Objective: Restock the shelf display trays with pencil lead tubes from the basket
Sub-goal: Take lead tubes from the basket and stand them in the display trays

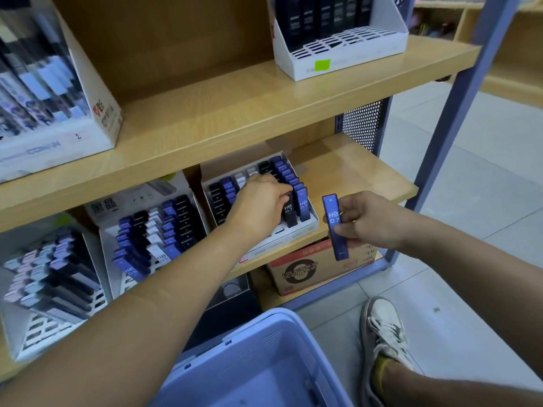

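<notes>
A white display tray (311, 227) on the lower shelf holds rows of black, blue and white pencil lead tubes. My left hand (258, 201) reaches into it and pinches the top of a black HB 0.7 tube (289, 212) standing in the front row, beside a blue tube (302, 205). To the right, in front of the shelf edge, my right hand (361, 220) grips an upright blue HB 0.7 tube (335, 227). The pale blue basket (264, 362) sits on the floor below; its visible inside shows no tubes.
A second tray (155, 230) of blue, black and white tubes and a third tray (55, 277) stand to the left. A cardboard box (311, 268) sits under the shelf. The upper shelf carries a white tray (340, 51). My shoe (382, 333) is right of the basket.
</notes>
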`<act>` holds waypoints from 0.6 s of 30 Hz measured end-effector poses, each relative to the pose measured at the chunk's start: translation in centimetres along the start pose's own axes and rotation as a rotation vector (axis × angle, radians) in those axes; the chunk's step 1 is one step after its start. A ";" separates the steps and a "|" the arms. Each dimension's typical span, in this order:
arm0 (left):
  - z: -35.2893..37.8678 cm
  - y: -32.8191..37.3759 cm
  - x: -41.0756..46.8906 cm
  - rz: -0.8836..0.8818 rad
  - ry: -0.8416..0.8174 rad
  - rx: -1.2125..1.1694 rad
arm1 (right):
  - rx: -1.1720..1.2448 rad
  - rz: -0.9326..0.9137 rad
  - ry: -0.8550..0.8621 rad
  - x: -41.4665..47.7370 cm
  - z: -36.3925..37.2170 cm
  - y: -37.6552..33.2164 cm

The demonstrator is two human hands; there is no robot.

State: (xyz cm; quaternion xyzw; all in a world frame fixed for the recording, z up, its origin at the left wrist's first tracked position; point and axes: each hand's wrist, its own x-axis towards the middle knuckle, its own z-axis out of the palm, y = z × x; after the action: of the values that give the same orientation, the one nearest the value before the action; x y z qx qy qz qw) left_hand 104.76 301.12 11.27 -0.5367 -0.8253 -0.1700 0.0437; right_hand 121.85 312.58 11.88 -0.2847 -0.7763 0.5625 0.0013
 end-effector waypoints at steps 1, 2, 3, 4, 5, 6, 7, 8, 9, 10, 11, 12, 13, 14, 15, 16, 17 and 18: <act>0.2 0.1 -0.1 -0.023 0.020 -0.021 | 0.015 0.004 0.002 0.0 0.0 -0.1; 0.4 0.2 -0.2 -0.059 0.044 -0.044 | 0.036 0.008 0.003 0.0 0.0 -0.1; 0.6 0.2 -0.3 -0.089 0.073 -0.066 | 0.055 0.009 0.000 0.0 0.0 -0.2; 0.8 0.1 -0.3 -0.111 0.091 -0.075 | 0.067 0.009 -0.007 0.1 0.0 -0.2; 0.9 0.1 -0.3 -0.116 0.101 -0.066 | 0.069 0.009 -0.016 0.1 0.1 -0.3; 0.8 0.2 -0.2 -0.111 0.101 -0.046 | 0.064 0.010 -0.023 0.1 0.1 -0.3; 0.5 0.3 -0.1 -0.099 0.102 -0.029 | 0.065 0.009 -0.029 0.1 0.2 -0.4; 0.2 0.4 0.0 -0.086 0.109 -0.026 | 0.071 0.008 -0.034 0.2 0.2 -0.4; 0.0 0.6 -0.1 -0.081 0.126 -0.045 | 0.086 0.009 -0.040 0.1 0.3 -0.6; -0.3 0.9 -0.3 -0.104 0.135 -0.115 | 0.103 0.010 -0.045 0.1 0.3 -0.7; -0.8 1.4 -0.6 -0.162 0.116 -0.249 | 0.123 0.009 -0.049 -0.1 0.4 -0.9; -1.2 1.9 -1.1 -0.221 0.064 -0.429 | 0.140 0.004 -0.053 -0.1 0.5 -1.0; -1.5 2.4 -1.5 -0.261 -0.013 -0.617 | 0.153 -0.005 -0.059 -0.2 0.7 -1.0; -1.7 2.8 -2.0 -0.279 -0.091 -0.742 | 0.156 -0.014 -0.068 -0.2 0.8 -1.0; -1.9 3.0 -2.4 -0.280 -0.146 -0.789 | 0.148 -0.023 -0.082 -0.2 0.9 -1.1; -1.8 3.0 -2.8 -0.280 -0.164 -0.817 | 0.128 -0.031 -0.097 -0.2 1.1 -1.2; -1.8 3.0 -3.1 -0.292 -0.151 -0.840 | 0.104 -0.037 -0.106 -0.2 1.3 -1.2; -1.9 2.9 -3.4 -0.319 -0.126 -0.854 | 0.082 -0.038 -0.106 -0.2 1.5 -1.3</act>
State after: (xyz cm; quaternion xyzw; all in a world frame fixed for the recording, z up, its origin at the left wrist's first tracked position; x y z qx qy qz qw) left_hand 108.56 298.64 12.82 -0.3820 -0.7547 -0.4666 -0.2583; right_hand 120.94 310.91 12.48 -0.2395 -0.7568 0.6080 -0.0178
